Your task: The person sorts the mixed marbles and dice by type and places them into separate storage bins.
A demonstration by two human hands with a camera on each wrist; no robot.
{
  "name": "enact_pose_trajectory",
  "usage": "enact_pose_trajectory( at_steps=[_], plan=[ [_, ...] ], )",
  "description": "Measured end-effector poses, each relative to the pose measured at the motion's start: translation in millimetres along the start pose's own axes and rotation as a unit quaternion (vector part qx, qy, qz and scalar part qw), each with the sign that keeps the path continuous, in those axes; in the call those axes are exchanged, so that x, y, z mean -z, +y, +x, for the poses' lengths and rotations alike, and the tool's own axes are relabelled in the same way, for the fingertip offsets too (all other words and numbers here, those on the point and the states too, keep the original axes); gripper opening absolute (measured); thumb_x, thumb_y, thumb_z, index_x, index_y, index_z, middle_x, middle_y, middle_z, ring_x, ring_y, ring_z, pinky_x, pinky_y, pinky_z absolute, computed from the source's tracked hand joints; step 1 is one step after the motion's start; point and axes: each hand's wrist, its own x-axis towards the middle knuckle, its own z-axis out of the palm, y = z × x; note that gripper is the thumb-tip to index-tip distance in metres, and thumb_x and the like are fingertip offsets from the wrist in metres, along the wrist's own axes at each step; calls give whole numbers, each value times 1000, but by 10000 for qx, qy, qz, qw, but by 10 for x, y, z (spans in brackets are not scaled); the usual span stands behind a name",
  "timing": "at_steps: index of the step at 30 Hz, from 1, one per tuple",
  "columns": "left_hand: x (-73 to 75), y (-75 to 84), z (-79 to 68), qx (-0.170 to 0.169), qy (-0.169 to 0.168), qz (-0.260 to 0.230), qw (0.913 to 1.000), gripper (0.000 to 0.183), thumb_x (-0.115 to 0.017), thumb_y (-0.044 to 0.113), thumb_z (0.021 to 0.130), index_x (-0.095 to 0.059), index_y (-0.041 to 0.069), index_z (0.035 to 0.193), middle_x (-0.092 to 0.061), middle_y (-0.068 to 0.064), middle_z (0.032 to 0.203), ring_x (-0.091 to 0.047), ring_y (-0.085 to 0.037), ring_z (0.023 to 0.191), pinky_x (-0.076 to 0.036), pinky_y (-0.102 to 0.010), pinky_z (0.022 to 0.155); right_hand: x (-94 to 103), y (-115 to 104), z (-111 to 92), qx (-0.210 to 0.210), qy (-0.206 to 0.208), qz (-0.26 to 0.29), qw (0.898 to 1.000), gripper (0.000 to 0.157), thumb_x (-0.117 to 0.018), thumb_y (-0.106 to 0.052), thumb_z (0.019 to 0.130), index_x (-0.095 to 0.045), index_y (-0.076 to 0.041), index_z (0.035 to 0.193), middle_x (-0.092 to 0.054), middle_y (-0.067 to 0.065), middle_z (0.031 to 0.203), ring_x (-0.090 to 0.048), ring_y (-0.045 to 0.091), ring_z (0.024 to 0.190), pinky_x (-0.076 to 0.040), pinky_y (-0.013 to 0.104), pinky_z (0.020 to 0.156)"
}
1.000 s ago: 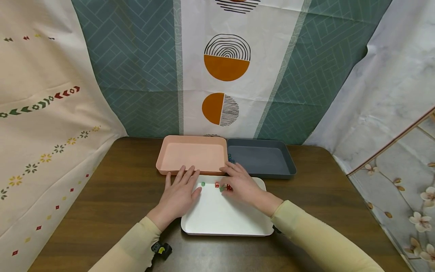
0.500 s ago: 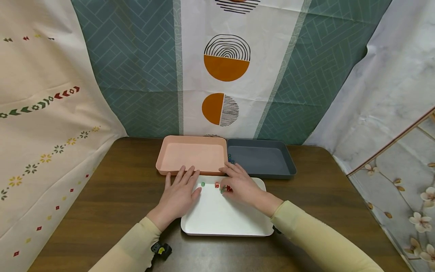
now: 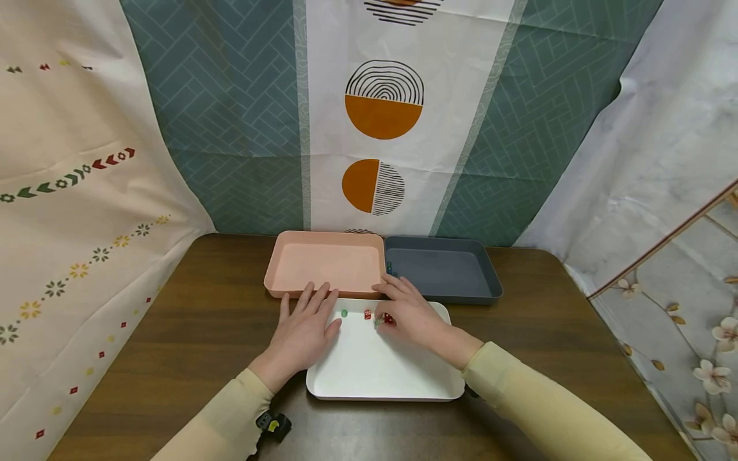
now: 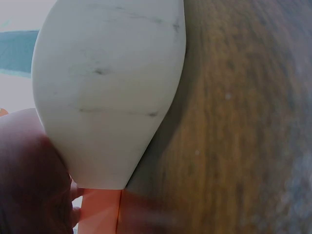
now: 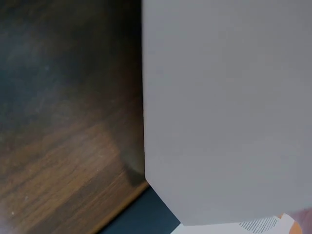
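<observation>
My right hand point(image 3: 410, 319) reaches over the back of the white tray point(image 3: 386, 371), its thumb and index finger pinching a small green die point(image 3: 378, 323). Red dice point(image 3: 389, 318) sit beside those fingers, partly covered by the hand. A separate red die point(image 3: 368, 314) lies just left of the fingers, and another green die point(image 3: 344, 313) is farther left. My left hand point(image 3: 302, 333) rests with fingers spread at the tray's left rim, fingertips overlapping the pink tray point(image 3: 328, 259). Both wrist views mostly show the outside of the white tray point(image 4: 112, 87); the fingertips' contact is hidden there.
Behind the white tray, a dark grey tray point(image 3: 444, 269) stands right of the pink one, with several dark blue-green dice point(image 3: 389, 267) in its left corner. All stand on a brown wooden table point(image 3: 190, 333). Patterned cloths point(image 3: 248, 115) hang around the back and sides.
The green die at my right fingertips has shifted slightly, and the fingers have drawn in around it. My left hand has stayed in place.
</observation>
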Motion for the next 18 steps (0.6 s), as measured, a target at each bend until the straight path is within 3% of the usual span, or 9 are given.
enact_pose_trajectory(
  at_steps=[9,18],
  plan=[
    [12,-4,3,10,-85,-11,10000,67,-58,45,114,-42,13,172,-33,-12,179,-18,-41,168,-10,-79,126,98,23,-53,57,285,-27,9996,14,-92,-16,93,-82,-14,102,-62,18,155,-38,43,160,-25,65,129],
    [12,-12,18,28,-127,-42,9999,69,-57,45,115,-39,13,173,-31,-12,180,-16,-40,168,-9,-79,126,226,92,-110,-263,368,52,9990,11,-90,-15,95,-82,-16,103,-60,16,157,-36,39,161,-23,63,131]
  ],
)
